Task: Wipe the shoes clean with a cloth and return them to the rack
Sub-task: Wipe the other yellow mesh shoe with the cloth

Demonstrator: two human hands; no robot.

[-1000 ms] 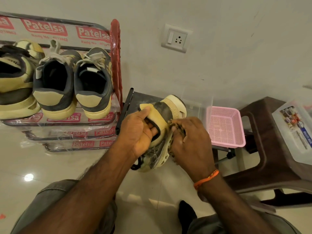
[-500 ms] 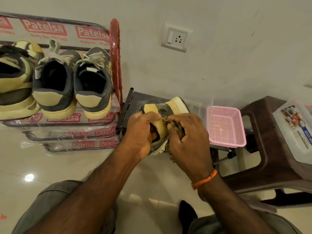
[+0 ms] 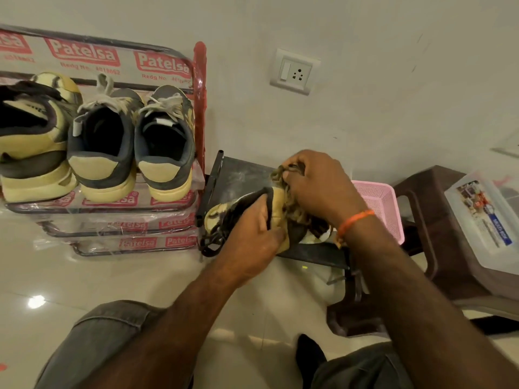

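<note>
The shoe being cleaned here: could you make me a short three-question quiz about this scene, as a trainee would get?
1. True or false: the left hand grips the shoe.
2. What does the right hand hold? A) brush B) cloth C) basket
3. How many shoes stand on the top shelf of the rack?

Key: 1 true. 2 B. 3 three are in view; the frame's left edge cuts off the shelf.
</note>
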